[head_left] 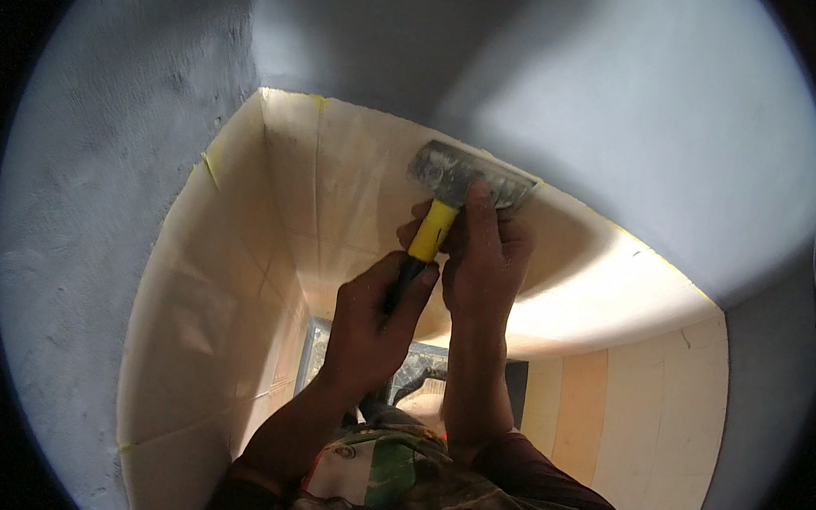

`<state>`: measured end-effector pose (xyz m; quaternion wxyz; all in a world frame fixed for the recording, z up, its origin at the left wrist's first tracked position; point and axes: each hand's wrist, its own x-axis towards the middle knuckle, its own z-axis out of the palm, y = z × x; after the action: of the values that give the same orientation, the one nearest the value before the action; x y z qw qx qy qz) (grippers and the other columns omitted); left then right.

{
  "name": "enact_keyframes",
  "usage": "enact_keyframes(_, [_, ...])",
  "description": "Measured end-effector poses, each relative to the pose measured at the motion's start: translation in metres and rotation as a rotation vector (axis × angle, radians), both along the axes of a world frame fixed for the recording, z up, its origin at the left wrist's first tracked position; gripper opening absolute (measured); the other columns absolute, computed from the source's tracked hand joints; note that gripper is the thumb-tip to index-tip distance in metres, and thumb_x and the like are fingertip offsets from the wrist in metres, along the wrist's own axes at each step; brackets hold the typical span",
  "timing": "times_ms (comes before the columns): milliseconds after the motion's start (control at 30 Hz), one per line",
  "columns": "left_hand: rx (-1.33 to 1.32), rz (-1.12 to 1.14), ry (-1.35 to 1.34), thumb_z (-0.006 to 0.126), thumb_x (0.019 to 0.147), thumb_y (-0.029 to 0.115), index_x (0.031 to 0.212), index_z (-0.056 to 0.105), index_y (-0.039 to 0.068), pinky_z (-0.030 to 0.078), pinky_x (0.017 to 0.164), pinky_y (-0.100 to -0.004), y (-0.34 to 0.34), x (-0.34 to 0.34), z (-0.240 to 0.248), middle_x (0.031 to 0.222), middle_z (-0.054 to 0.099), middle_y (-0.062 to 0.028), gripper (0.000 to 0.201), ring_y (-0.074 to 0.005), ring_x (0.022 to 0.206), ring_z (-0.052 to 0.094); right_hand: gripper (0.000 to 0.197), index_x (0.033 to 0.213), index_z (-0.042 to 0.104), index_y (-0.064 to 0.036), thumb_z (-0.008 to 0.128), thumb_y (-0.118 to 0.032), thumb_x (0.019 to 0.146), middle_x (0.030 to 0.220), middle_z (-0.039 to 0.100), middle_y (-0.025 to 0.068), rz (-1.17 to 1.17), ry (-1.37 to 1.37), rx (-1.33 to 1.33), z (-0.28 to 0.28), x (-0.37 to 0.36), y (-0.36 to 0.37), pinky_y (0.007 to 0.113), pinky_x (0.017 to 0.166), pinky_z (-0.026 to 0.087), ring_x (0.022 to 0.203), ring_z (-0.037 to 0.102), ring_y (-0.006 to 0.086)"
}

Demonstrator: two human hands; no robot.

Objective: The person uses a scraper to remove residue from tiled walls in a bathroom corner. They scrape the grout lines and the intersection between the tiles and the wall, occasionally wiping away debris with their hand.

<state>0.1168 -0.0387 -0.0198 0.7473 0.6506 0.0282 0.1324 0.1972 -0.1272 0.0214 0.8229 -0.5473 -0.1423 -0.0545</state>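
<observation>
Both hands hold a wide scraper (434,231) with a yellow and black handle and a broad metal blade smeared with pale residue. My left hand (379,308) is closed round the black end of the handle. Higher up, my right hand (489,258) grips near the yellow part, its fingers partly behind the handle and one digit laid along the blade. The blade lies by the upper edge of the beige wall tiles (348,172), where they meet the grey-blue wall (361,47). Whether its edge touches the wall cannot be made out.
A thin yellow strip (668,264) runs along the tiles' top edge. Tiled walls (217,311) close in on the left, with more tiles (637,398) at lower right, one column orange. Below my arms, a dark-framed opening (516,385) is partly hidden. Strong light and shadow cross the walls.
</observation>
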Motion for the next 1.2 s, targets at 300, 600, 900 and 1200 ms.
enact_keyframes(300, [0.048,-0.063,0.046,0.063,0.104,0.019,0.114,0.068,0.0,0.039,0.062,-0.0247,0.01,0.005,0.005,0.076,0.057,0.0025,0.022,-0.0045,0.068,0.047,0.039,0.096,0.066,0.0098,0.057,-0.027,0.107,0.078,0.071,0.0204,-0.019,0.026,0.017,0.002,0.0,0.001,0.039,0.055,0.061,0.062,0.073,0.0285])
enact_keyframes(600, [-0.008,-0.018,0.021,0.063,0.104,0.023,0.103,0.066,-0.001,0.037,0.059,-0.0278,0.0,0.001,-0.004,0.069,0.055,-0.0006,0.024,-0.006,0.066,0.045,0.039,0.098,0.067,0.0101,0.057,-0.027,0.107,0.079,0.072,0.0204,-0.01,0.001,-0.014,0.002,0.0,0.0,0.038,0.056,0.062,0.062,0.073,0.0274])
enact_keyframes(900, [-0.025,-0.005,0.014,0.063,0.104,0.022,0.106,0.066,-0.002,0.037,0.058,-0.0273,-0.003,0.001,-0.007,0.07,0.056,0.0006,0.024,-0.005,0.066,0.045,0.039,0.096,0.067,0.009,0.056,-0.027,0.107,0.078,0.071,0.0194,-0.015,0.009,-0.032,-0.006,-0.001,-0.003,0.039,0.055,0.062,0.063,0.073,0.0272])
enact_keyframes(1200, [-0.003,-0.022,0.032,0.063,0.104,0.021,0.105,0.067,-0.001,0.038,0.059,-0.0268,-0.002,0.003,-0.003,0.072,0.056,0.0007,0.023,-0.0049,0.067,0.045,0.039,0.096,0.067,0.009,0.057,-0.027,0.107,0.078,0.071,0.0193,-0.022,-0.029,-0.039,-0.009,0.002,-0.006,0.04,0.056,0.062,0.063,0.073,0.027])
